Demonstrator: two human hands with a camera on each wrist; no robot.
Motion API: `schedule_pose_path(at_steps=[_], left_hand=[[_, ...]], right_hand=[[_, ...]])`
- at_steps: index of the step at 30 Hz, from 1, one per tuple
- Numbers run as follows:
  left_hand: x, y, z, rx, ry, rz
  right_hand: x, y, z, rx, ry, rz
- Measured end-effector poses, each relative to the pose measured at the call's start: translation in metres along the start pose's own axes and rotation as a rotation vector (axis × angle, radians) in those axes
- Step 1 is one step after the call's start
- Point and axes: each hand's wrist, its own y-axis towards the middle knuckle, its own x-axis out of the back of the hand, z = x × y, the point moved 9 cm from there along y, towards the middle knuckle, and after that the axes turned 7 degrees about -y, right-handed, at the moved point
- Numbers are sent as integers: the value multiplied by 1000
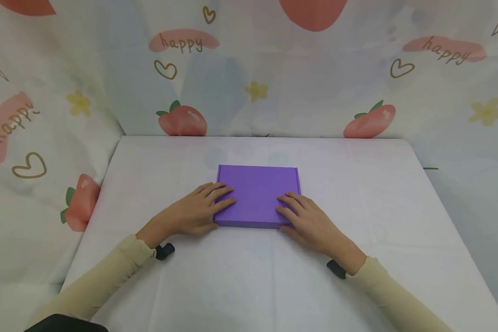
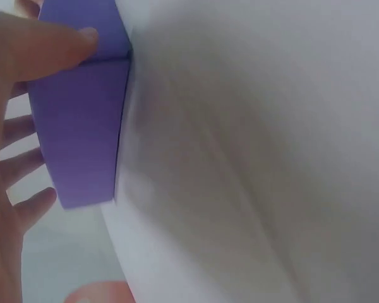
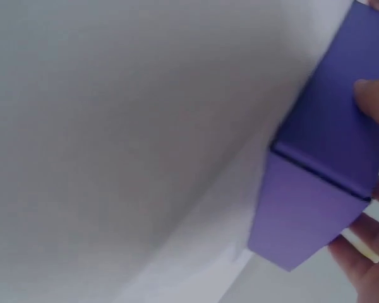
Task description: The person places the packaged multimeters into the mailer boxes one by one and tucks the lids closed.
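A flat purple box (image 1: 255,196) lies closed on the white-covered table, its lid facing up. At its left end, my left hand (image 1: 196,210) grips it with fingers over the top. In the left wrist view the left thumb (image 2: 47,49) lies on the front side of the box (image 2: 82,132), near the corner. My right hand (image 1: 311,223) holds the front right corner, fingertips on the lid. The right thumb (image 3: 378,104) touches the front side of the box (image 3: 331,120) in the right wrist view. What is inside the box is hidden.
A white cloth covers the table (image 1: 249,276). Behind it and at the left hangs a printed curtain (image 1: 299,101) with fruit, hearts and lettering. A dark object (image 1: 68,323) shows at the bottom left edge.
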Motion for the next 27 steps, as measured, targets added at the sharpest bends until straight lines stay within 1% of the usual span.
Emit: schedule_pose_path(at_steps=[3, 5, 11, 15, 18, 22, 27], left_hand=[[4, -5, 4, 12, -29, -16], [5, -8, 5, 5, -50, -40], [7, -13, 5, -19, -134, -138], [7, -16, 6, -29, -159, -207], [6, -17, 5, -43, -157, -248], [5, -19, 6, -45, -151, -272], [7, -15, 8, -26, -154, -267]], right_hand=[[0, 4, 2, -17, -20, 14], [-1, 5, 2, -28, -26, 20], [-4, 4, 3, -42, -24, 16], [-2, 5, 4, -53, -26, -7], [-1, 4, 4, -74, -22, -16], [-2, 3, 4, -109, 2, -17], [-2, 3, -1, -143, 29, -26]])
